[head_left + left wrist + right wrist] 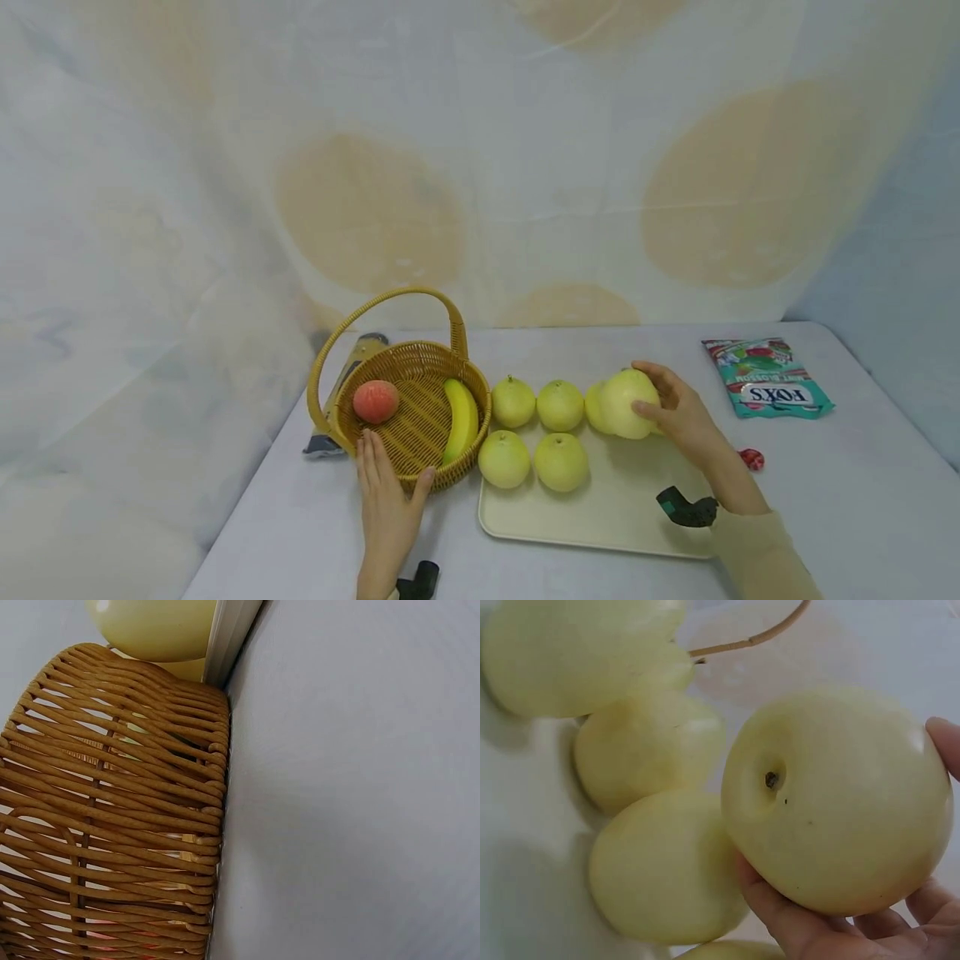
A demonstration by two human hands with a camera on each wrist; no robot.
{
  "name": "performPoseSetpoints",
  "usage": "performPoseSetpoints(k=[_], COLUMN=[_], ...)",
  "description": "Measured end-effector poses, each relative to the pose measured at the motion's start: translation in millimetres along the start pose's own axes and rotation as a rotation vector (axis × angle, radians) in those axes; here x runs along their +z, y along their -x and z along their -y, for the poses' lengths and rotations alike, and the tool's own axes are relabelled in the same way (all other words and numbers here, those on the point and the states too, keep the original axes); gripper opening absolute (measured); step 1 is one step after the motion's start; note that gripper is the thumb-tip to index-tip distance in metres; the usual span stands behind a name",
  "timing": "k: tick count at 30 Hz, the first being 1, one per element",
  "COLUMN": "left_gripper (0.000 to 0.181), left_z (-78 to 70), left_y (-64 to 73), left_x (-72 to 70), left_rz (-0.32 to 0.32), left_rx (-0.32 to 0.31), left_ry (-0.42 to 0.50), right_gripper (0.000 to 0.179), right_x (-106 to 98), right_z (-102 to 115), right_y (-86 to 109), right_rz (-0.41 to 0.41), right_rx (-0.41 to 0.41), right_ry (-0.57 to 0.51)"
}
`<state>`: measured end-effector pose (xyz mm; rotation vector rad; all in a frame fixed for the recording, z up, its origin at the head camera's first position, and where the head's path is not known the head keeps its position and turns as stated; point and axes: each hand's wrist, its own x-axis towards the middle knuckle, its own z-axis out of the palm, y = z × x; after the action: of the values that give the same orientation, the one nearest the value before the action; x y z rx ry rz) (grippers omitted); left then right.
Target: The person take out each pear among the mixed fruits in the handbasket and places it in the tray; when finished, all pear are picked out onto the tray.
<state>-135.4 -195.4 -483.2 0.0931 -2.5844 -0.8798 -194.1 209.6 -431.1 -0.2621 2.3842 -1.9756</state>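
Observation:
My right hand (686,421) grips a round, yellow-green pear (628,404) above the tray, thumb and fingers on its sides. In the right wrist view this pear (840,802) shows its dark-spotted hollow end. More pears (561,461) stand on the cream tray (615,521), some partly hidden behind the held one. Against the front rim of a woven basket (459,477) rests my left hand (390,508), fingers straight and thumb spread. Inside the basket lie a pinkish-red round fruit (376,402) and a banana (461,421). The left wrist view shows only the basket's woven side (120,795), not the hand.
The basket's arched handle (405,292) rises at its back left. Partly behind the basket lies a dark and tan packet (324,442). At the far right are a teal Fox's candy bag (768,379) and a small red wrapped candy (752,459) beside the right forearm.

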Motion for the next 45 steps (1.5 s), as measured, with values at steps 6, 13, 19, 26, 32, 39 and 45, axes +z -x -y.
performPoseSetpoints(k=[6,13,19,26,32,39,45], left_gripper=[0.1,0.099,0.099,0.099,0.098,0.101,0.1], left_z=[-1.4,0.1,0.9,2.6,3.9,3.2,4.5], left_y=[-2.4,-3.5,-2.3,-2.6,-3.9,-5.2,-5.5], left_x=[-0.4,-1.2,-2.1,-1.4,0.6,-2.1,-3.9], left_rz=[-0.008,0.001,0.003,0.009,0.001,0.017,0.029], left_rx=[0.011,0.01,0.009,0.007,0.018,-0.009,-0.012], left_ry=[-0.005,0.0,-0.001,-0.008,-0.013,-0.006,-0.017], right_gripper=[0.052,0.051,0.054,0.04,0.029,0.03,0.03], right_x=[0.3,9.1,12.2,17.9,18.9,9.7,5.0], right_z=[-17.9,-33.1,-45.8,-55.5,-61.7,-57.4,-39.0], right_y=[6.1,10.7,10.2,11.4,10.2,10.0,13.9], right_rz=[0.032,0.103,0.179,0.227,0.262,0.297,0.278], right_rx=[-0.091,-0.17,-0.272,-0.324,-0.323,-0.303,-0.326], right_ry=[-0.06,-0.142,-0.119,-0.115,-0.116,-0.025,0.205])
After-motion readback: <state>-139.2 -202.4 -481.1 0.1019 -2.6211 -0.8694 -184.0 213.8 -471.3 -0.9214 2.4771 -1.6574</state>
